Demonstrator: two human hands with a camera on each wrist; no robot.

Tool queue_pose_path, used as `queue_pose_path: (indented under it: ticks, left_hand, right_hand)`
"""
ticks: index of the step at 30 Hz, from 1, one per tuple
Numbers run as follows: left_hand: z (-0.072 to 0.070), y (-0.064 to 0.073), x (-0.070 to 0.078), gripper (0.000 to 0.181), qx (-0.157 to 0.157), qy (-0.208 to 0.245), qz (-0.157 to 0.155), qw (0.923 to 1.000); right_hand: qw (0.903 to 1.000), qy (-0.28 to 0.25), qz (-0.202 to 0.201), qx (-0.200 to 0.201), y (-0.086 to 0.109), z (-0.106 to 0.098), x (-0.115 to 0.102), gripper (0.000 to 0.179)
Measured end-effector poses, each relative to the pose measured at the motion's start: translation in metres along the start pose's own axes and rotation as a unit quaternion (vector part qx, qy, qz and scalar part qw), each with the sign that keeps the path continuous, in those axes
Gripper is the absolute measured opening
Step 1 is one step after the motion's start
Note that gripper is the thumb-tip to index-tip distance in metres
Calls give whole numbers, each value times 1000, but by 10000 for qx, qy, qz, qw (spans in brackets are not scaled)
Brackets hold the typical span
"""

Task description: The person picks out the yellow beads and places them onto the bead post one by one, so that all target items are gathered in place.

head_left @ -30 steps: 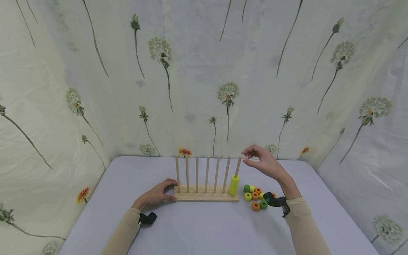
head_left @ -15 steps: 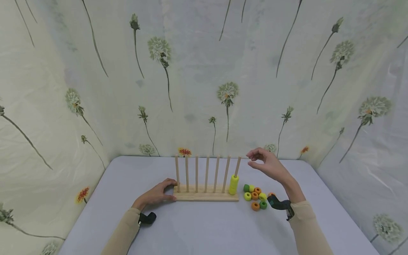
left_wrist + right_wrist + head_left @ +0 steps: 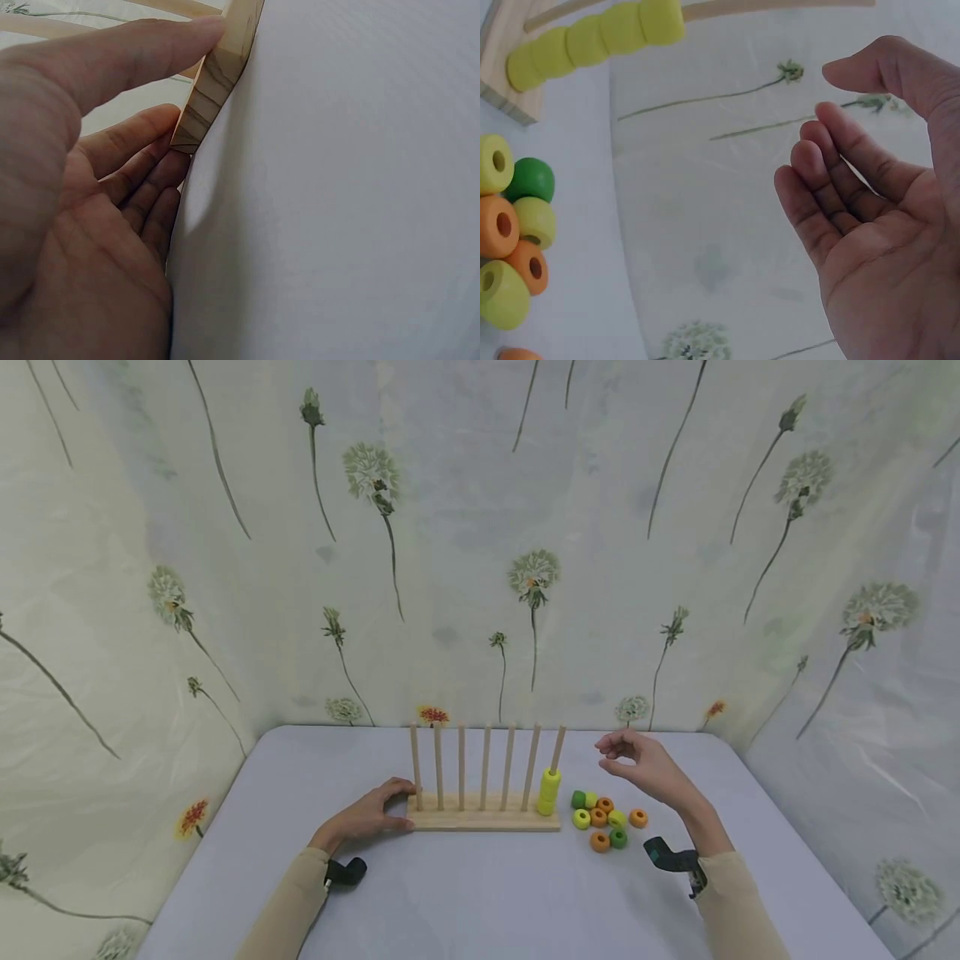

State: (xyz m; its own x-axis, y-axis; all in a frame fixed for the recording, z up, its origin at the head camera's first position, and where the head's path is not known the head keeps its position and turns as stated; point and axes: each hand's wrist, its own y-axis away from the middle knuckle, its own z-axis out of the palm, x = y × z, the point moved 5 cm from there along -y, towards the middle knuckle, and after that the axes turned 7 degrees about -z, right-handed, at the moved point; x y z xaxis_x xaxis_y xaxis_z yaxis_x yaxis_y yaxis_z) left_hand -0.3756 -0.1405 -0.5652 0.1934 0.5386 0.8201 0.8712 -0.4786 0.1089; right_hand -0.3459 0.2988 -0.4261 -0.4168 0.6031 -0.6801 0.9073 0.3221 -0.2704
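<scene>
A wooden peg rack (image 3: 483,822) with a row of upright pegs stands on the white table. A stack of yellow beads (image 3: 549,792) fills the lower part of its rightmost peg; the other pegs are bare. My left hand (image 3: 367,817) holds the left end of the rack's base, the thumb and fingers on opposite sides of the wood (image 3: 206,101) in the left wrist view. Raised to the right of the loaded peg, my right hand (image 3: 652,768) has loosely curved fingers and holds nothing. In the right wrist view its thumb and fingertips (image 3: 829,112) are apart.
Loose beads lie right of the rack: several orange (image 3: 599,842), yellow (image 3: 581,818) and green (image 3: 618,837) ones, grouped closely. One orange bead (image 3: 638,817) sits a little off to the right. A flower-printed curtain (image 3: 450,527) hangs behind the table and at both sides.
My right hand has moved right and slightly down, away from the top of the rightmost peg. The left hand and the rack have stayed in place.
</scene>
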Motion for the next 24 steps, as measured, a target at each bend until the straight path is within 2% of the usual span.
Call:
queue_pose_path:
  ticks: [15,24]
  left_hand:
    - [0,2,2,60,-24,100,51,9999]
    - [0,2,3,59,-55,96,117,9999]
  right_hand:
    - [9983,189,544,7,38,3,47,33]
    - [9953,-20,965,-50,52,14,73,32]
